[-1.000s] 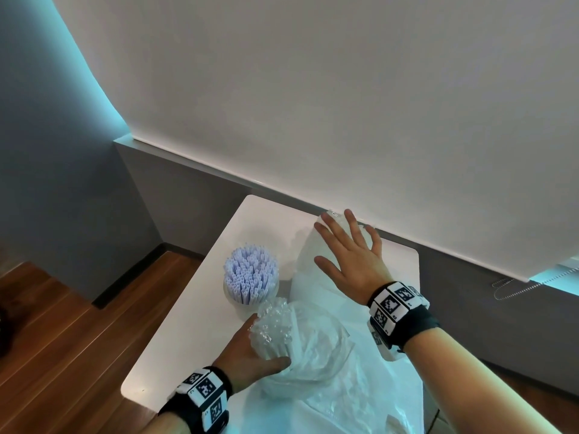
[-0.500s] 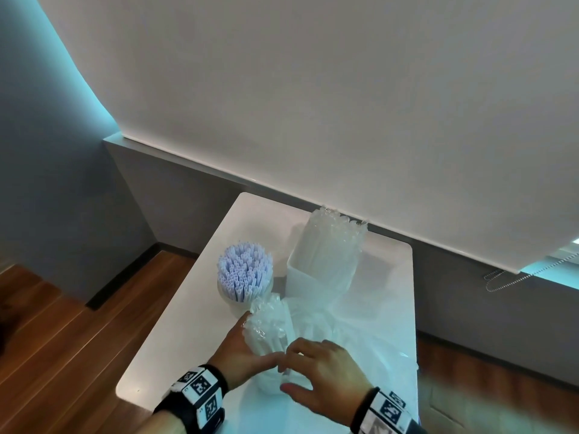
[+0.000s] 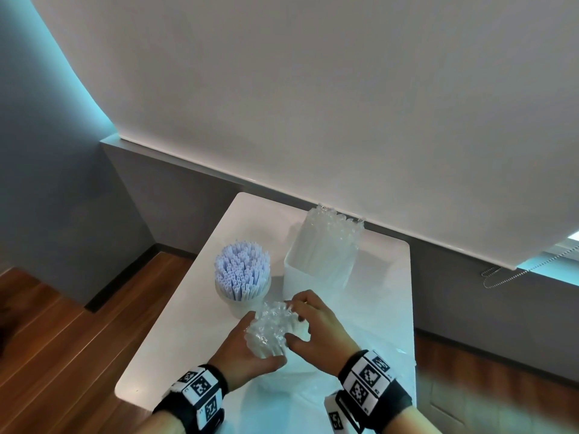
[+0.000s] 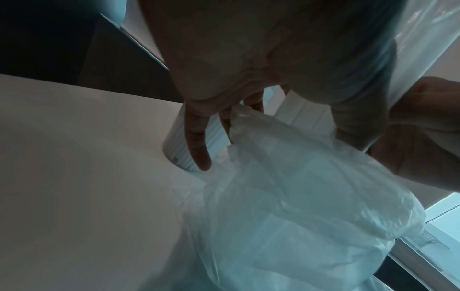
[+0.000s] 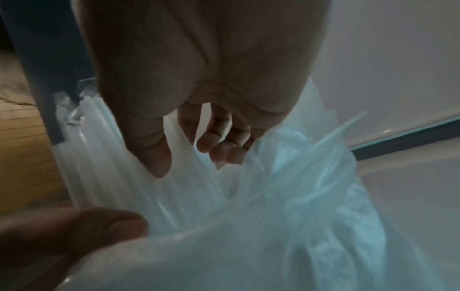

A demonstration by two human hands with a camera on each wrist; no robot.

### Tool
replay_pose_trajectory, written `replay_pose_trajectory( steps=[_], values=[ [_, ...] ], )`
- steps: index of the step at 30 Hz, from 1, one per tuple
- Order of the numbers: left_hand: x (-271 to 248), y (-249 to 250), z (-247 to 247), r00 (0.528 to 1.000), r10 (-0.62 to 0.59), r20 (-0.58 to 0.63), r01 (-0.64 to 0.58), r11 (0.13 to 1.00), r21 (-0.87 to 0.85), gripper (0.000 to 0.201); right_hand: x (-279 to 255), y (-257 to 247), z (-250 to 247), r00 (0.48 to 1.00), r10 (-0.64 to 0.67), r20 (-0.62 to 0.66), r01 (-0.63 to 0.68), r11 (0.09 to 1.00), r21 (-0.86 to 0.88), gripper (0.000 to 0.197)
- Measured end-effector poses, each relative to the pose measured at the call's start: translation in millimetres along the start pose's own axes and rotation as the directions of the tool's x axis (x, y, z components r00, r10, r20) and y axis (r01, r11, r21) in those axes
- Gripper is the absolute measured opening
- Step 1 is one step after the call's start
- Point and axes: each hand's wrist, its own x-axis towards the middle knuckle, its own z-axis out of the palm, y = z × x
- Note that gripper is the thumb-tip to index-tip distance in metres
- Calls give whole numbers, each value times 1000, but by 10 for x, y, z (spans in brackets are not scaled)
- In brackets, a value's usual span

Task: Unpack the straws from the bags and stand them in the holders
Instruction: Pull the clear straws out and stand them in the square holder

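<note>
The bundle of clear straws (image 3: 271,327) is standing near the front of the table (image 3: 175,333), ends pointing up and a touch away from the person, long axis close to upright, its lower part hidden by the bag (image 3: 300,399). The left hand (image 3: 247,355) is curling round it from the left; the right hand (image 3: 316,330) is wrapping it from the right, fingertips over the top. They're freeing the bundle, I'd say. Next it needs lifting clear, upright, into a holder; the round cup (image 3: 242,303) and square box (image 3: 300,277) both look full.
</note>
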Motion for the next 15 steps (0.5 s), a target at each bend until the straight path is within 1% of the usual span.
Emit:
replay_pose_trajectory(
  steps=[2,6,8,11,13,15],
  values=[
    [-5,-11,-15,1000,-13,6,13,1000,8,69,10,-17,-8,999,33,-17,-32,998,48,44],
    [-15,-16,-14,1000,-24,9,24,1000,1,68,-3,-66,-11,990,141,-6,-139,982,131,29],
    [-22,-6,-4,1000,-19,10,19,1000,-2,65,-12,-87,5,990,141,-10,-137,977,165,34],
    [-14,-11,-7,1000,-10,12,10,1000,3,67,-8,-94,15,993,118,-21,-113,979,171,44],
    [-6,-11,-6,1000,-7,25,7,1000,3,68,3,-73,10,994,106,-29,-101,985,138,43],
    [-4,-8,-9,1000,-13,28,13,1000,-3,67,12,-60,2,992,125,-11,-123,987,105,36]
  ],
)
